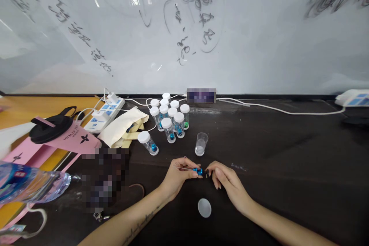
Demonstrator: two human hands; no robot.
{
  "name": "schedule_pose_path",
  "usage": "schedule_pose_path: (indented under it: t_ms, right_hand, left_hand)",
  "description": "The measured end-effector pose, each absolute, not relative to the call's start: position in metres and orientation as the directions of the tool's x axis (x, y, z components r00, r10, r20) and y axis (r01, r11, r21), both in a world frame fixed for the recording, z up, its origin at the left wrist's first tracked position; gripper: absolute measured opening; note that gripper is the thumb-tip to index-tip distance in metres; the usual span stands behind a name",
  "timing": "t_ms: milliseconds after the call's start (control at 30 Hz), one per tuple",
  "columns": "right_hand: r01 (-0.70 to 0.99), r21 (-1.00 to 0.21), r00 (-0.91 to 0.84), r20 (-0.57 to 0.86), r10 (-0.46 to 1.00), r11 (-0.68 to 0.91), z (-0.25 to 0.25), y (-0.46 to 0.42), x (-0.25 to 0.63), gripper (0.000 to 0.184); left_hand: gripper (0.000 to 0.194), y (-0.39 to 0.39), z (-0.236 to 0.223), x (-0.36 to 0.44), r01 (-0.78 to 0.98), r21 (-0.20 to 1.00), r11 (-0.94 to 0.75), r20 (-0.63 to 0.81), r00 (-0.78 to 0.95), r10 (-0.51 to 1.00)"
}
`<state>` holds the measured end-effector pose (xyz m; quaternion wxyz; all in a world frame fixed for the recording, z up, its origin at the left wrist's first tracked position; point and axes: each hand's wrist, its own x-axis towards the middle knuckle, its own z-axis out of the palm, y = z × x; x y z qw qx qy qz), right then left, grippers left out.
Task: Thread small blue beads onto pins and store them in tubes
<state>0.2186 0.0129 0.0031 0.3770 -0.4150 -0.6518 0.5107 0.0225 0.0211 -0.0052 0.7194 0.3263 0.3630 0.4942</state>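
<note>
In my left hand the thumb and fingers pinch a small blue part, from which a thin pale rod runs back over the palm. My right hand is curled, with its fingertips at a small black piece on the right end of the blue part. Just beyond the hands stands a clear plastic jar without a lid. A round white lid lies on the dark table in front of my wrists. The exact kind of the blue part is too small to make out.
Several white-lidded clear jars with small blue or green things inside stand left of centre. Further left are a cream cloth pouch, a power strip, a pink tumbler and a plastic bottle. A whiteboard rises behind the table.
</note>
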Motion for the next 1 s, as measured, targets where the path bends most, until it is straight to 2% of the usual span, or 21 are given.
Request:
schedule_pose_path:
  t_ms: [267,1000]
  right_hand:
    - [0.133,-0.969,-0.362,0.146,0.921,0.206,0.0052,0.0152,0.2185,0.04]
    - [0.123,-0.968,-0.366,0.16,0.917,0.218,0.0031,0.0144,0.2206,0.041]
  left_hand:
    - [0.018,0.021,-0.0048,0.023,-0.483,0.827,0.288,-0.192,0.24,0.952]
    - [0.021,0.0206,-0.004,0.0231,-0.478,0.829,0.291,-0.194,0.241,0.951]
